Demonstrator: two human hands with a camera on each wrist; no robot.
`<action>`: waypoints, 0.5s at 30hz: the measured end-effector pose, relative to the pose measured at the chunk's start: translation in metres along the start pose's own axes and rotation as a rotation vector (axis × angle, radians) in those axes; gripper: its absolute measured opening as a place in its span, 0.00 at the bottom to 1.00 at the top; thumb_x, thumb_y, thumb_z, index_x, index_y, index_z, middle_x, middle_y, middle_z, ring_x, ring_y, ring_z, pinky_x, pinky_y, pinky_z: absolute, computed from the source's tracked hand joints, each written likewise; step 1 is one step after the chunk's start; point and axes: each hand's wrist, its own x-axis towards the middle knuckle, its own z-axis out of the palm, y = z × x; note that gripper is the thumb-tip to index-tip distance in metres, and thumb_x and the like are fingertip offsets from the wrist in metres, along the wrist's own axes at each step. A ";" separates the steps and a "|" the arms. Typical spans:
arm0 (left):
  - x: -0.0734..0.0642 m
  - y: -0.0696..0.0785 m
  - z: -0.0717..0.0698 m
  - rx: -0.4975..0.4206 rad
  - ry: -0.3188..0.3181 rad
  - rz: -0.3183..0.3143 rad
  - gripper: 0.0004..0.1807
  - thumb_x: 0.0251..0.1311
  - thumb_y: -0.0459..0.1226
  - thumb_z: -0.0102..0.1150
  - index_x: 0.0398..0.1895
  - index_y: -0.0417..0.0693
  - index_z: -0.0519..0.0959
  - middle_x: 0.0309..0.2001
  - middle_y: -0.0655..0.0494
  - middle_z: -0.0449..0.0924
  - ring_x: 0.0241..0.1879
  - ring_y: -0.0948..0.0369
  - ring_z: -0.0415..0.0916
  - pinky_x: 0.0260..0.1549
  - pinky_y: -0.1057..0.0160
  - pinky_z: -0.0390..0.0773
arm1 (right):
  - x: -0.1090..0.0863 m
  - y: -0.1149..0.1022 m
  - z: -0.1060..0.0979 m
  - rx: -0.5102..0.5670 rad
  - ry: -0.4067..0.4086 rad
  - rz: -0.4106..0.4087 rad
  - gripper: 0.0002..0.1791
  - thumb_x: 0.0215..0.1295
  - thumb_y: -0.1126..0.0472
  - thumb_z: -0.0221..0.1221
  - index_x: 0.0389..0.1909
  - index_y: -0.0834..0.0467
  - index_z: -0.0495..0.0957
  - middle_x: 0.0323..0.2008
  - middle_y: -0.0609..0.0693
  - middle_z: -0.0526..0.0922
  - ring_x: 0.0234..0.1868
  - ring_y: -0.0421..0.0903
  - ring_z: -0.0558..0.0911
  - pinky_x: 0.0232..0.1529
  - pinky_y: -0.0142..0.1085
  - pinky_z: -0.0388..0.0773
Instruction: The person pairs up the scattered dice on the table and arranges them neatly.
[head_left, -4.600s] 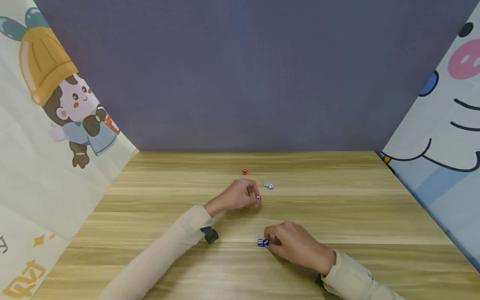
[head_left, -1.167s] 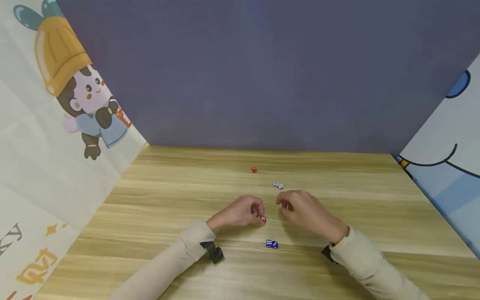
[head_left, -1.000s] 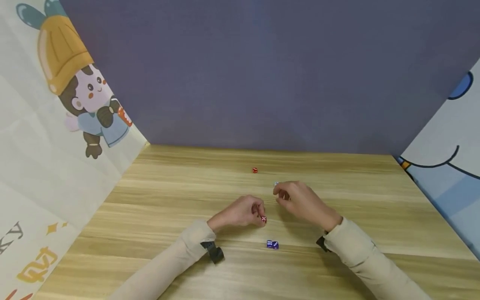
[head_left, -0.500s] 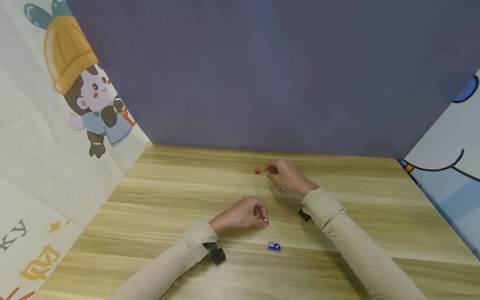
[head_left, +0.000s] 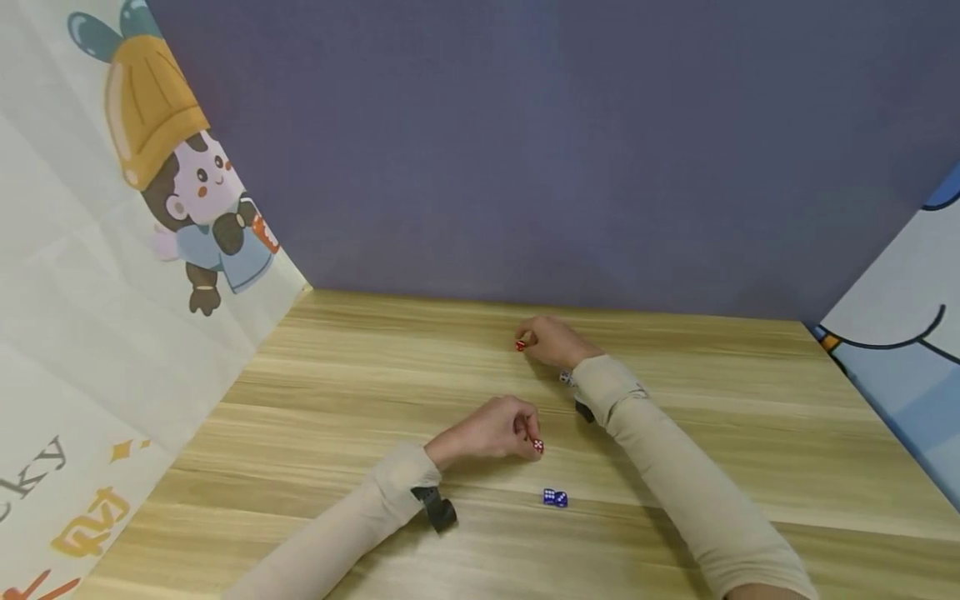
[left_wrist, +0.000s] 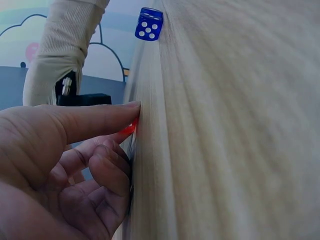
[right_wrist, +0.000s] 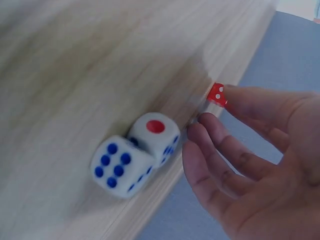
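Beyond the 2 blue dice (head_left: 551,497), my left hand (head_left: 495,427) pinches the near red die (head_left: 537,447); farther beyond them, my right hand (head_left: 553,342) now reaches and pinches the far red die (head_left: 520,345), so 2 reds are held at once; the 2 white dice (right_wrist: 120,167) lie unheld.

White dice (head_left: 566,377) partly behind right sleeve (head_left: 678,462), red die (left_wrist: 129,127) mostly covered in left wrist view, lettering (head_left: 35,473) cropped

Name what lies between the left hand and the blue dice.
Only bare tabletop lies between the left hand and the blue dice; the head view shows it.
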 end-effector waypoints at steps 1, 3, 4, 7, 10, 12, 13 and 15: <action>0.000 0.000 0.001 0.001 0.001 0.000 0.08 0.51 0.31 0.74 0.29 0.46 0.81 0.20 0.62 0.76 0.18 0.71 0.66 0.19 0.73 0.65 | 0.001 0.000 0.001 -0.020 0.002 -0.001 0.14 0.63 0.68 0.63 0.49 0.59 0.83 0.41 0.55 0.84 0.42 0.50 0.82 0.44 0.45 0.79; 0.001 0.000 0.001 0.000 0.004 0.000 0.08 0.51 0.31 0.74 0.28 0.46 0.81 0.20 0.61 0.76 0.18 0.71 0.66 0.19 0.73 0.65 | 0.003 0.000 0.001 -0.058 0.012 -0.011 0.09 0.62 0.68 0.64 0.42 0.59 0.84 0.38 0.53 0.84 0.40 0.50 0.81 0.44 0.45 0.78; 0.001 0.000 0.002 -0.001 0.005 0.000 0.08 0.51 0.31 0.74 0.28 0.46 0.81 0.21 0.61 0.77 0.18 0.70 0.66 0.19 0.73 0.65 | 0.003 0.000 0.001 -0.077 0.016 -0.016 0.06 0.61 0.68 0.65 0.39 0.59 0.84 0.37 0.52 0.84 0.39 0.49 0.81 0.43 0.44 0.78; 0.001 0.001 0.002 -0.003 0.007 0.003 0.08 0.51 0.31 0.74 0.28 0.46 0.81 0.20 0.61 0.77 0.18 0.70 0.66 0.19 0.73 0.65 | 0.003 -0.001 0.000 -0.115 0.022 -0.015 0.02 0.59 0.67 0.67 0.32 0.58 0.83 0.33 0.51 0.83 0.37 0.49 0.80 0.41 0.44 0.77; 0.000 0.002 0.001 -0.010 0.005 0.001 0.08 0.51 0.30 0.73 0.29 0.45 0.82 0.20 0.61 0.77 0.18 0.71 0.65 0.18 0.73 0.64 | 0.003 -0.001 0.000 -0.126 0.023 -0.014 0.02 0.58 0.67 0.68 0.30 0.58 0.83 0.32 0.50 0.83 0.36 0.48 0.80 0.40 0.43 0.77; -0.001 0.003 0.000 -0.014 0.004 0.001 0.07 0.52 0.30 0.73 0.29 0.44 0.82 0.19 0.61 0.76 0.17 0.71 0.65 0.18 0.73 0.64 | 0.003 -0.001 0.000 -0.130 0.025 -0.017 0.03 0.58 0.68 0.67 0.29 0.58 0.83 0.31 0.49 0.83 0.35 0.47 0.80 0.39 0.42 0.77; -0.001 0.003 0.000 -0.015 0.005 0.002 0.07 0.52 0.30 0.73 0.29 0.44 0.82 0.19 0.61 0.76 0.17 0.71 0.65 0.18 0.73 0.64 | 0.003 -0.001 0.001 -0.130 0.028 -0.021 0.03 0.57 0.68 0.67 0.28 0.59 0.83 0.31 0.49 0.83 0.35 0.47 0.80 0.39 0.42 0.77; -0.002 0.003 0.001 -0.016 0.006 0.003 0.07 0.52 0.29 0.73 0.29 0.43 0.82 0.19 0.61 0.76 0.17 0.71 0.65 0.18 0.73 0.64 | 0.002 0.000 0.001 -0.138 0.032 -0.030 0.05 0.56 0.69 0.68 0.26 0.58 0.82 0.29 0.49 0.82 0.34 0.47 0.79 0.39 0.42 0.76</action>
